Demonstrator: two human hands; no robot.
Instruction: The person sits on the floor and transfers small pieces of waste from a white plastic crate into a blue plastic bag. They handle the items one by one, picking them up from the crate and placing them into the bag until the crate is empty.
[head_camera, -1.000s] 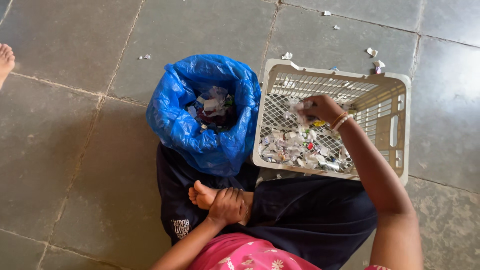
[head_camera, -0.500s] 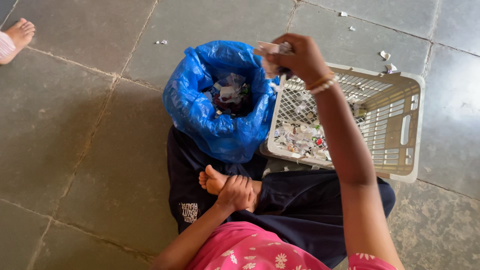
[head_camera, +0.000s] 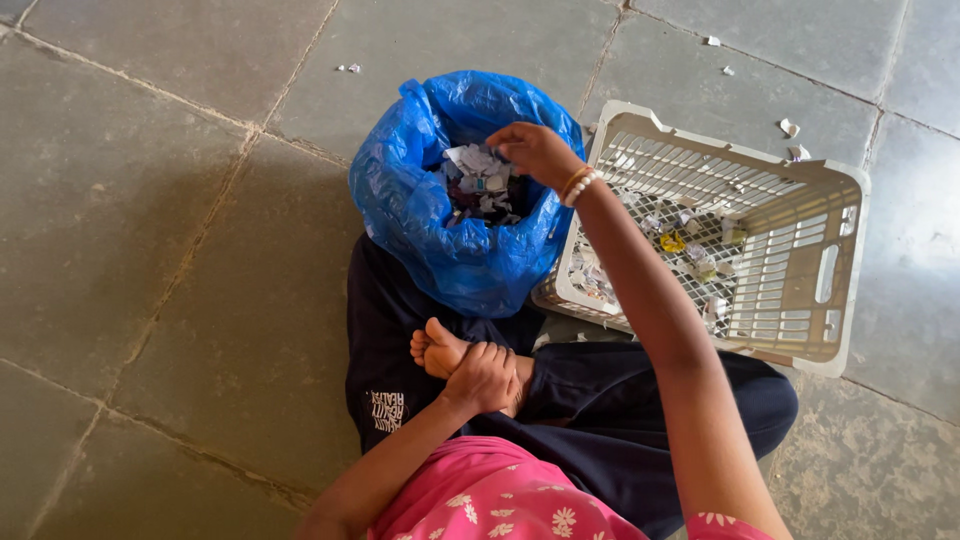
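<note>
A plain floor of a home or yard, by the look of it: large grey stone tiles (head_camera: 150, 200) with rough joints, a person sitting barefoot and cross-legged on them, a blue plastic bag (head_camera: 440, 250) of scraps and a cream plastic crate (head_camera: 800, 300), paper bits (head_camera: 790, 127) scattered around

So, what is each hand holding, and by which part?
The left hand clasps the person's own foot. The right hand is over the blue bag; a hold cannot be told.
</note>
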